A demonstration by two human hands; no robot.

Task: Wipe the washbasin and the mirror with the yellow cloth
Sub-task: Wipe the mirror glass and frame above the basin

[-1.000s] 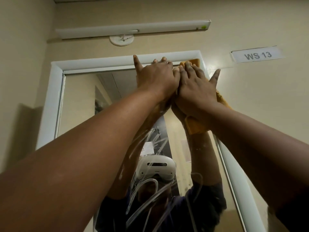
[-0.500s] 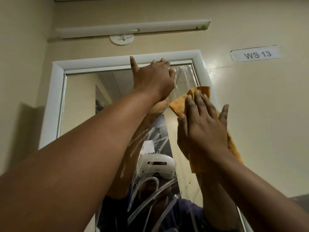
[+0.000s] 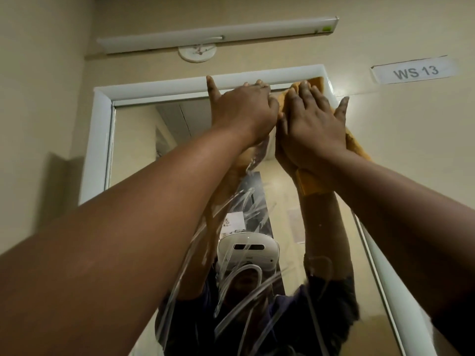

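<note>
1. Yellow cloth (image 3: 312, 185) is up at the mirror's (image 3: 138, 140) top right corner, flat on the glass; one edge shows above the fingertips by the white frame (image 3: 159, 87) and another hangs below the wrist.
2. The right hand (image 3: 312, 124) lies spread on the cloth, fingers straight, thumb out to the side, pressing it against the glass rather than gripping it.
3. The left hand (image 3: 244, 111) is just beside it, touching at the knuckles. Its forefinger points up along the frame's top rail; the other fingers bend toward the rail. I cannot tell from here whether they hook the rail or only lean on it. It holds no cloth.
4. Progress, as I judge it: the mirror is part done. The upper left of the glass reflects cleanly, with no marks I can make out. Down the middle and lower part there are pale looping streaks (image 3: 239, 278) across the reflection, so that stretch looks to need another pass.
5. The washbasin is out of sight below, so I cannot say whether it has been wiped.
6. Left, by my reckoning: work the cloth down from this corner over the streaked band to the lower edge, then see to the basin if it is not done.
7. Above the mirror hang a light fitting (image 3: 218, 34) and a wall label (image 3: 413, 71) reading WS 13.
</note>
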